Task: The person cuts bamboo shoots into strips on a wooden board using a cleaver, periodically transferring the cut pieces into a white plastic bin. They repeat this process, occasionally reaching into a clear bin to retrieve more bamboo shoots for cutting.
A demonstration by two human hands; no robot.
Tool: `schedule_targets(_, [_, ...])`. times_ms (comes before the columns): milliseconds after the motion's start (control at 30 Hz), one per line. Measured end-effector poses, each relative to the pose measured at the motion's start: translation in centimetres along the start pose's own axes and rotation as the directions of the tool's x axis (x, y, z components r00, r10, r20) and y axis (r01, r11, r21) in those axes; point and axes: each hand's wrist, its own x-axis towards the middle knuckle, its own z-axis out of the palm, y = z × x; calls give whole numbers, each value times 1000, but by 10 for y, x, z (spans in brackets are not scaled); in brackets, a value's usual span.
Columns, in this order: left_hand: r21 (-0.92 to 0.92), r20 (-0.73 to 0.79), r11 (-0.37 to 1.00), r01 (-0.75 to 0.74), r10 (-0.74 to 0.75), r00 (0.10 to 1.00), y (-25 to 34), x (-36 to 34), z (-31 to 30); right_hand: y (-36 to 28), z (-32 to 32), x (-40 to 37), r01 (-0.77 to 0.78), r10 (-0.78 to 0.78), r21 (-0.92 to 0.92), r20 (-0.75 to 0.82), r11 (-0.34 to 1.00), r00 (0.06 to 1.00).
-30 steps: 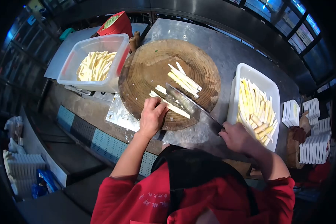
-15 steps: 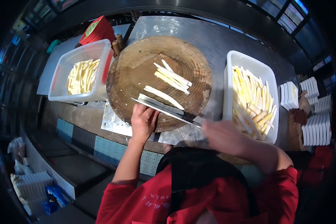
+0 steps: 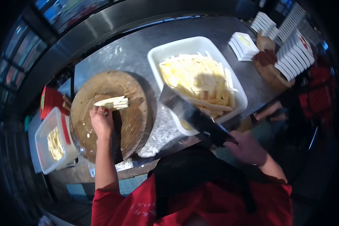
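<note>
My left hand point(image 3: 101, 122) is closed over the round wooden chopping block point(image 3: 132, 130), its fingertips curled against the near left end of a small bunch of pale stalk pieces point(image 3: 118, 102). These look like peeled bamboo shoots. In my right hand point(image 3: 248, 147) is the dark handle of a cleaver point(image 3: 194, 116). Its broad blade is held off the block, over the near side of a white tub point(image 3: 160, 69). Yellowish-white stalks point(image 3: 192, 71) are heaped in that tub, partly hidden by the blade.
A clear plastic box point(image 3: 43, 154) holding cut strips point(image 3: 55, 145) stands left of the block, beside a red container point(image 3: 52, 101). Stacked white dishes point(image 3: 295, 56) line the metal table's point(image 3: 113, 54) right end. Another person's arm point(image 3: 269, 111) and red clothing show at far right.
The view has swung right. My right hand has carried the cleaver from the block to the white tub. My left hand has shifted from the near stalk to the bunch, now gathered together.
</note>
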Motion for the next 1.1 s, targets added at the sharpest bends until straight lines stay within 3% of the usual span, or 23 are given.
schedule_targets(67, [-75,-27,990,-116,114,993,38,14,4,10,-8,-16,-157,170,87,-182,984,969])
schedule_targets(133, [-307,17,895,-324,345,938,95,23,22,16,-18,-30,-235,266,154,-226,960,937])
schedule_targets(167, [-434,30,816,-383,437,899,127,22,33,19,-23,-36,-336,404,272,-254,902,879])
schedule_targets(200, [-433,16,760,-484,544,839,158,23,39,22,-27,-41,-417,534,389,-269,822,802])
schedule_targets(300, [-607,75,569,-555,736,672,226,29,82,34,-31,-56,-360,540,457,-365,814,758])
schedule_targets(333, [-582,58,557,-592,755,654,244,28,96,37,-33,-60,-349,558,490,-387,799,734])
schedule_targets(400, [-535,340,638,-554,763,549,264,31,114,45,-32,-66,-351,576,509,-396,786,715])
schedule_targets(433, [-535,336,634,-559,767,547,266,31,121,48,-32,-68,-355,590,524,-395,774,704])
schedule_targets(500, [-458,379,588,-667,808,452,268,37,125,50,-34,-68,-332,575,533,-390,778,720])
schedule_targets(600, [-368,308,602,-709,798,518,244,44,107,57,-32,-64,-251,524,570,-386,783,759])
schedule_targets(667, [-290,309,712,-640,702,641,215,50,70,55,-30,-53,-213,498,606,-351,767,793])
schedule_targets(767, [-376,246,825,-421,527,814,152,41,10,49,-25,-28,-218,458,609,-269,763,847])
schedule_targets(867, [-230,210,885,-405,451,867,81,10,-33,39,-12,5,-222,374,584,-152,781,915])
schedule_targets(933, [-135,250,932,-336,360,899,44,-13,-55,20,-6,28,-180,234,437,-72,881,970])
schedule_targets(1000, [20,284,917,-397,376,882,11,-31,-68,1,1,53,-179,164,398,71,900,984])
schedule_targets(1067, [61,330,928,-367,328,885,-16,-47,-71,-18,19,81,-4,-27,251,119,968,992])
schedule_targets(1100, [89,301,923,-375,334,893,-20,-53,-71,-31,22,96,-41,-23,251,247,967,969])
